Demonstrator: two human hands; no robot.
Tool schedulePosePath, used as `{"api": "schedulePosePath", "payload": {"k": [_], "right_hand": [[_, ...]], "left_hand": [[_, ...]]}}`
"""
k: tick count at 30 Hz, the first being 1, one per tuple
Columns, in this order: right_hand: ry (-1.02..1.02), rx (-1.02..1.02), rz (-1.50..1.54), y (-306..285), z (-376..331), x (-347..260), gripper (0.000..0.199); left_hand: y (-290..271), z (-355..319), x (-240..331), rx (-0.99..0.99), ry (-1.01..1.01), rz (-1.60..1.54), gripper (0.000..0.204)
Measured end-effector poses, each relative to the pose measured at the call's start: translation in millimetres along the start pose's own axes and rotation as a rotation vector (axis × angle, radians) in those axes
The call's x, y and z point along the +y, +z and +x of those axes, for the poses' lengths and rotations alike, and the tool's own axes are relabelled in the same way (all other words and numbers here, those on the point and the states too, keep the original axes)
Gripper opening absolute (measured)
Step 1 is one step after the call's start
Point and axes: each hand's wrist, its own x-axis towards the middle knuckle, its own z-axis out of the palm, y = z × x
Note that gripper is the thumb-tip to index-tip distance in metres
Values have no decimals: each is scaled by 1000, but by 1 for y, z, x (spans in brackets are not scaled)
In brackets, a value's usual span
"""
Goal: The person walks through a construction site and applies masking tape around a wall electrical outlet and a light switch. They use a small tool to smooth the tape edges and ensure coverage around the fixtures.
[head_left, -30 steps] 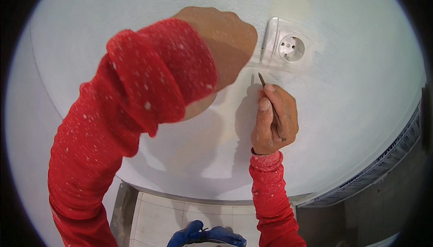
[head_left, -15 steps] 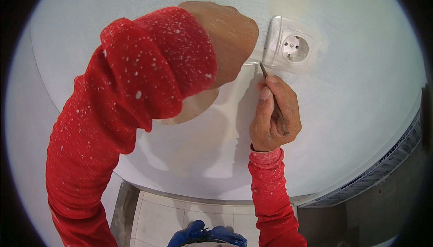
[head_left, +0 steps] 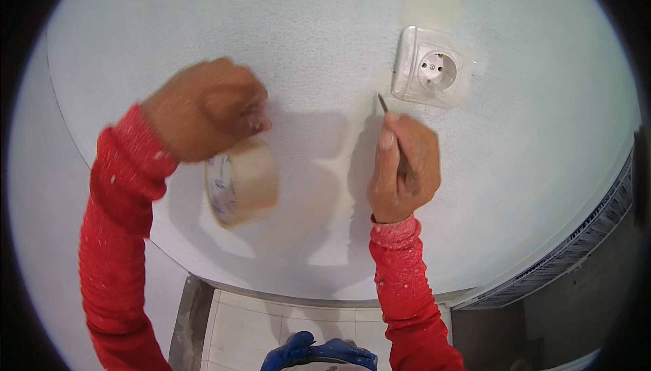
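White wall socket (head_left: 434, 67); tiled floor (head_left: 271, 330), perhaps.

- The left hand (head_left: 203, 108), in a red paint-flecked sleeve, grips a blurred roll of beige adhesive tape (head_left: 242, 181) from above, held away from the pale textured wall (head_left: 271, 25).
- The right hand (head_left: 401, 171) is closed round a thin dark-tipped blade tool (head_left: 384, 105), its thumb laid along the shaft.
- The tool's tip sits just beside the lower left corner of the white plastic wall socket (head_left: 434, 67).
- A light tiled floor (head_left: 271, 323) shows along the lower edge.
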Motion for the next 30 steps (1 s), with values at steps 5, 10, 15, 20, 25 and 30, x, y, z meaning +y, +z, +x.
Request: {"api": "schedulePosePath", "payload": {"k": [5, 10, 15, 20, 25, 30], "right_hand": [[380, -254, 401, -23, -69, -54, 30], [619, -562, 490, -64, -112, -107, 46], [729, -665, 446, -98, -127, -111, 37], [702, -678, 444, -126, -138, -100, 28], [912, -626, 394, -149, -163, -103, 24], [928, -727, 291, -158, -183, -107, 24]], "left_hand": [[54, -68, 31, 515, 130, -406, 15], [99, -107, 95, 502, -235, -605, 6], [128, -97, 114, 394, -275, -960, 16], [142, -73, 80, 302, -310, -1224, 40], [103, -7, 62, 804, 79, -719, 49], [72, 41, 60, 900, 101, -559, 44]]}}
